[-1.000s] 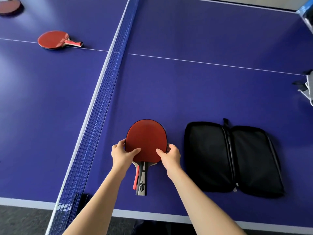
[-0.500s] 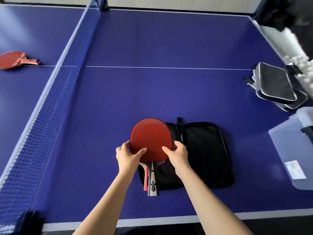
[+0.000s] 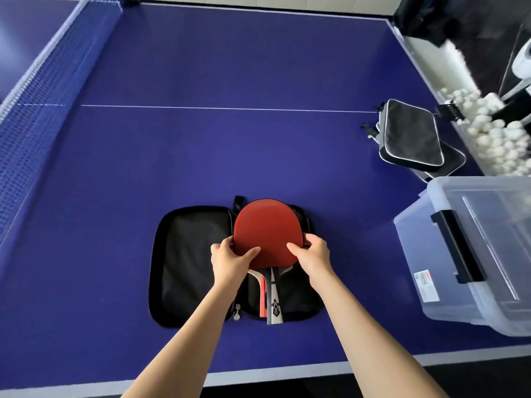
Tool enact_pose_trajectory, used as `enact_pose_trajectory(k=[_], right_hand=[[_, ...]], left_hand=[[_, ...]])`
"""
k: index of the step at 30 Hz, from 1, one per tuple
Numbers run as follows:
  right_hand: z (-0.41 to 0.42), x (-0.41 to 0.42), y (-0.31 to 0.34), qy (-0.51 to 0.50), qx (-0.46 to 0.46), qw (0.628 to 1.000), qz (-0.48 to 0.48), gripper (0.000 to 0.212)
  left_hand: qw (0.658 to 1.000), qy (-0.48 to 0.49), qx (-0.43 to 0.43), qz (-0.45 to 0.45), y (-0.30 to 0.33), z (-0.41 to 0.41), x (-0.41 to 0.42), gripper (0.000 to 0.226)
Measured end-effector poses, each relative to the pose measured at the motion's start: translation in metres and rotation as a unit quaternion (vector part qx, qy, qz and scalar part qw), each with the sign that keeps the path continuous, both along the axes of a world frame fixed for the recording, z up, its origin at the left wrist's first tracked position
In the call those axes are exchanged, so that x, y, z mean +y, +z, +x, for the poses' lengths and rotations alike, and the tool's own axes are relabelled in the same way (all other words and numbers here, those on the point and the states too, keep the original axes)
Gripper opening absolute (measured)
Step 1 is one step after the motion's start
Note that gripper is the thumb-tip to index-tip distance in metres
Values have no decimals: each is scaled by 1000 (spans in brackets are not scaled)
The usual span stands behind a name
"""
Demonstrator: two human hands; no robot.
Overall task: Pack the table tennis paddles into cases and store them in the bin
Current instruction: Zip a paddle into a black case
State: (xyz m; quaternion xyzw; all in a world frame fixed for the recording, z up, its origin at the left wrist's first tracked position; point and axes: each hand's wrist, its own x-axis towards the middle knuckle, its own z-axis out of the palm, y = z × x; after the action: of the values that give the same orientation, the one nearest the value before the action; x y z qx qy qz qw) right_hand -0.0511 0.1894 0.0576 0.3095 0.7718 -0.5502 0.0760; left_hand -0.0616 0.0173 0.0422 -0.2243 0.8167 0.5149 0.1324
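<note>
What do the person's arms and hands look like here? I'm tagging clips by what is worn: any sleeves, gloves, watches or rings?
Both forearms are bare right to the bottom edge of the picture, with no sleeve or cuff showing. The left hand and the right hand wear no gloves. No watch, band or bracelet shows at either wrist, and no ring shows on the fingers that are visible.

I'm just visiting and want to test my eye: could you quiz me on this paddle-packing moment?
1. True or false: the black fabric zip case lies open.
2. Which hands grip the red rubber-faced paddle? A) left hand only B) right hand only C) both
3. What stands at the blue table's right edge?

Key: 1. True. 2. C. 3. A clear plastic bin with a black latch.
</note>
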Motion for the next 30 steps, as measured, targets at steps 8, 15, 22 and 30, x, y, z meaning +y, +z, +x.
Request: enact_pose_trajectory(k=[8,15,22,30], right_hand=[[-12,25,-16,2,-28,1000,10,17],[-15,27,-26,5,-32,999,36,12],[-12,23,-33,20,-15,997,78,14],[-10,24,-35,19,-30,996,77,17]], left_hand=[[999,-31,-43,6,-18,-11,22,65],[997,-39,-63,-5,-27,-15,25,65],[997,-52,-58,-17,-33,-15,23,64],[996,-69,-60,-13,-33,-16,21,71]])
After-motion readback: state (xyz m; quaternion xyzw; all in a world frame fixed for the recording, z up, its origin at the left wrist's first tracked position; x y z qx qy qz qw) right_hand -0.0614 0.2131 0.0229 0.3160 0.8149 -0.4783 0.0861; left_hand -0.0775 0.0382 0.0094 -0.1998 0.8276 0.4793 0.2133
